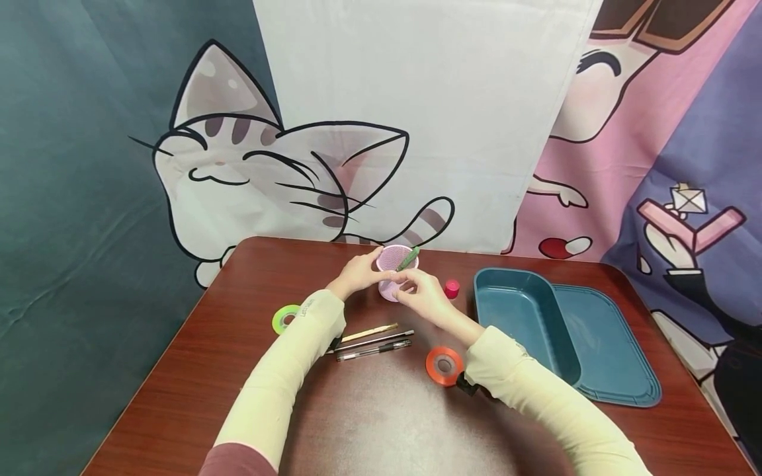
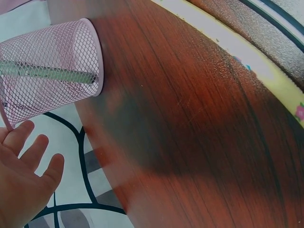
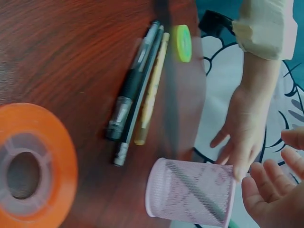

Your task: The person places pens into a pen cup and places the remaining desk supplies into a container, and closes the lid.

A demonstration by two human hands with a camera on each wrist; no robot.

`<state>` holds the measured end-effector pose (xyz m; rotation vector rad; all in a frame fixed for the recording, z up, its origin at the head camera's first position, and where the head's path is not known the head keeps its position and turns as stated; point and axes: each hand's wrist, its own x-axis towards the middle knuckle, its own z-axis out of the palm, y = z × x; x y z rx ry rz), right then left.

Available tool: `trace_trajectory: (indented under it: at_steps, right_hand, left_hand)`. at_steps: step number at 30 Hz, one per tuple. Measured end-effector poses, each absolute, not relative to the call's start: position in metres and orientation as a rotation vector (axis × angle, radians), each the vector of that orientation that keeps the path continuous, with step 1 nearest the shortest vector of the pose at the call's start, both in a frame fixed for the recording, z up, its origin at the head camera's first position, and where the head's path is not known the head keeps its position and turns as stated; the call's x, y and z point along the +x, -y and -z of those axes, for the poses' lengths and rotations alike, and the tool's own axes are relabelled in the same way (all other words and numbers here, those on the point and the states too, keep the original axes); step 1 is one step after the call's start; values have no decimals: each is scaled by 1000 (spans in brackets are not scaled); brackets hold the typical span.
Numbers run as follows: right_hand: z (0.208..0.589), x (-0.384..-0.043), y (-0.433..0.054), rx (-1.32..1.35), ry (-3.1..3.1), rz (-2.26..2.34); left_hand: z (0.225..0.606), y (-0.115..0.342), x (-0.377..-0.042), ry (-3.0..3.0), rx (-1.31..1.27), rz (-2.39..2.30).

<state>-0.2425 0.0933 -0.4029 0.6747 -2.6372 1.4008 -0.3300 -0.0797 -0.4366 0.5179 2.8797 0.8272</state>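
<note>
A pink mesh pen cup [image 1: 389, 291] stands upright near the table's far edge, with a green pen [image 1: 409, 258] leaning inside it. My left hand [image 1: 360, 272] holds the cup at its rim, thumb across the near side. In the left wrist view, the fingertips of the left hand [image 2: 28, 175] meet the rim. My right hand [image 1: 425, 297] is at the cup's right side. Its fingers are loosely bent and apart in the right wrist view, with nothing between them.
Nearer me lie a yellow patterned pencil [image 1: 374, 331], a dark pencil [image 1: 381, 340] and a black pen [image 1: 375, 350]. Green tape [image 1: 280, 320] is at left, orange tape [image 1: 436, 375] at right. A red cap-like piece [image 1: 452, 289] sits beside a blue box [image 1: 524, 317] and its lid [image 1: 619, 350].
</note>
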Motion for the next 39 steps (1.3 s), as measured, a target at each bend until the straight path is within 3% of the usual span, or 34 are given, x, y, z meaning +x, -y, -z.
trace_trajectory:
  at_steps: [18,39]
  right_hand:
    - [461,-245,-93,798,2747,-1302]
    - [494,-253,-80,833,2873,-1117]
  left_hand:
    - [436,80,-331,-2867,500,-836]
    - [437,80,-330,-2861,515,-847]
